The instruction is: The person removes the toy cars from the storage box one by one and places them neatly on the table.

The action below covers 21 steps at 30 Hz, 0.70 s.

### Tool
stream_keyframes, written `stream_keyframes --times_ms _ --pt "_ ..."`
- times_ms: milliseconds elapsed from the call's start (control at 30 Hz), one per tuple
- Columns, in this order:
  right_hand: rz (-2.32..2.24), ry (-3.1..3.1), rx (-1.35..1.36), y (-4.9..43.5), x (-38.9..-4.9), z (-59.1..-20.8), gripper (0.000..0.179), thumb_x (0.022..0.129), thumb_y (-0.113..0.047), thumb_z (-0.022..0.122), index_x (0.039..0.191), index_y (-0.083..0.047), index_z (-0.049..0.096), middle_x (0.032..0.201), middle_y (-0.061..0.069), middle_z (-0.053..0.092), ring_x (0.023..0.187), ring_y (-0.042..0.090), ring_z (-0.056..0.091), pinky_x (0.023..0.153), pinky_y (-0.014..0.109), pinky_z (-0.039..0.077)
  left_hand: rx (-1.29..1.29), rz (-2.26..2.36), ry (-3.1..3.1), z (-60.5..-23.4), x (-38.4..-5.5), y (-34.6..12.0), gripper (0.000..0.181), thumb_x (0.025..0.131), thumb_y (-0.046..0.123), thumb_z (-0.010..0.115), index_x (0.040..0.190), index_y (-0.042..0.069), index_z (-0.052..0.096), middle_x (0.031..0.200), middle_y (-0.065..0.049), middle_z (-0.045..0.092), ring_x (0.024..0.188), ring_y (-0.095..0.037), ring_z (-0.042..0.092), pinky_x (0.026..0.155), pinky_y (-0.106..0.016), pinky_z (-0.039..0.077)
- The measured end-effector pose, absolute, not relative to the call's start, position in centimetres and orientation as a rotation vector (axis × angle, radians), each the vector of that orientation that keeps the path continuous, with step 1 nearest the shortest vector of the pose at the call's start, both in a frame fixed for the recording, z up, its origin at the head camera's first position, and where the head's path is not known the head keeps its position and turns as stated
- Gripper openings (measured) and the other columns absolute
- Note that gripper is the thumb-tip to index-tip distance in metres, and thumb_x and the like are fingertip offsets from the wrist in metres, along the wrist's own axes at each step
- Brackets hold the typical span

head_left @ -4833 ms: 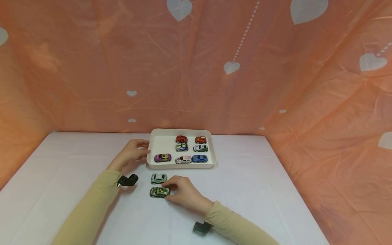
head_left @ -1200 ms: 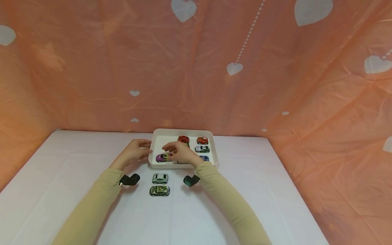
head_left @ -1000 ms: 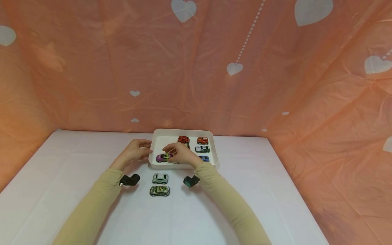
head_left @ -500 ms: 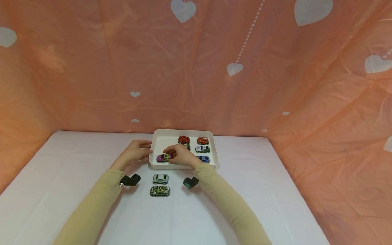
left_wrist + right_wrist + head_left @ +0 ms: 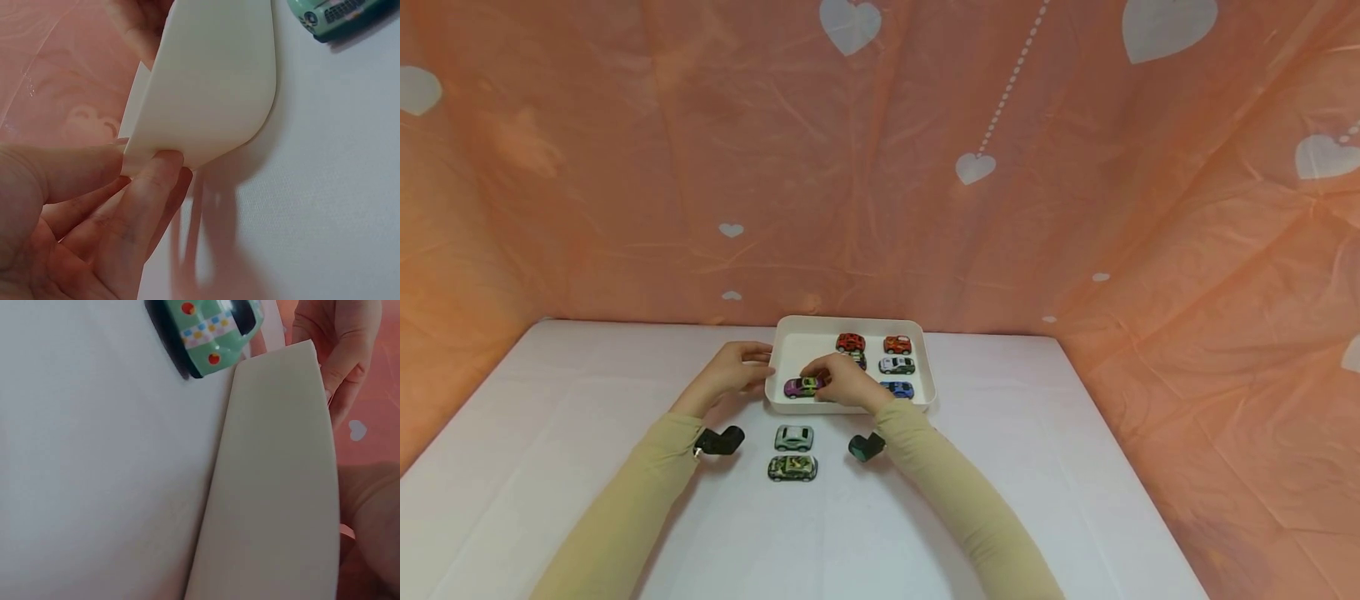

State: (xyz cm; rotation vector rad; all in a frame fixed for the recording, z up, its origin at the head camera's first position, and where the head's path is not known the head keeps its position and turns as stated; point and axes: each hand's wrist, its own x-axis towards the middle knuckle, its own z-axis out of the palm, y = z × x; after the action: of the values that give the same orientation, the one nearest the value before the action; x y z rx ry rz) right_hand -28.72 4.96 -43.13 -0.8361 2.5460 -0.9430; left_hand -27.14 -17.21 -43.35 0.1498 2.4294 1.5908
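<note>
A shallow white tray (image 5: 792, 408) holds several small toy cars. My left hand (image 5: 730, 367) pinches the tray's left wall; the left wrist view shows thumb and fingers (image 5: 164, 167) on either side of its rim. Inside the tray, my right hand (image 5: 848, 383) reaches over the front wall, thumb and index finger round the right end of a purple and yellow-green toy car (image 5: 799, 387). The right wrist view shows the hand (image 5: 378, 509) mostly hidden behind the tray wall. A white toy car seen earlier beside the purple one is hidden under the right hand.
On the white table in front of the tray stand a pale green toy car (image 5: 793, 438) and a camouflage toy car (image 5: 792, 468). Also in the tray are two red cars (image 5: 851, 342), a white-green car (image 5: 897, 365) and a blue car (image 5: 898, 389). An orange curtain (image 5: 880, 208) hangs behind.
My right hand has moved from the camouflage car on the table into the tray, then lowered slightly and closed its fingertips on the purple car. The left hand has stayed at the tray's wall.
</note>
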Motion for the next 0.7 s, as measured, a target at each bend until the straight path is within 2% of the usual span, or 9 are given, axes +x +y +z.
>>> stream_keyframes --times_ms 433,700 --pt "-0.953 2.574 -0.823 5.3 -28.6 -43.1 0.040 0.078 0.006 0.073 0.116 -0.005 0.068 0.104 0.004 0.065 0.088 0.013 0.057 0.076 0.023 0.047 0.149 1.603 2.419 -43.5 -27.2 -17.3 0.049 0.091 0.003 0.061 0.136 -0.010 0.044 0.128 -0.031 0.052 0.090 -0.019 0.063 0.065 -0.027 0.053" --pt "-0.991 2.588 -0.873 5.9 -28.5 -42.9 0.037 0.081 0.004 0.070 0.116 -0.007 0.068 0.104 0.003 0.065 0.089 0.011 0.058 0.075 0.022 0.048 0.167 1.622 2.418 -43.6 -27.2 -17.2 0.049 0.090 0.001 0.061 0.134 -0.012 0.044 0.126 -0.032 0.052 0.086 -0.017 0.063 0.063 -0.025 0.053"
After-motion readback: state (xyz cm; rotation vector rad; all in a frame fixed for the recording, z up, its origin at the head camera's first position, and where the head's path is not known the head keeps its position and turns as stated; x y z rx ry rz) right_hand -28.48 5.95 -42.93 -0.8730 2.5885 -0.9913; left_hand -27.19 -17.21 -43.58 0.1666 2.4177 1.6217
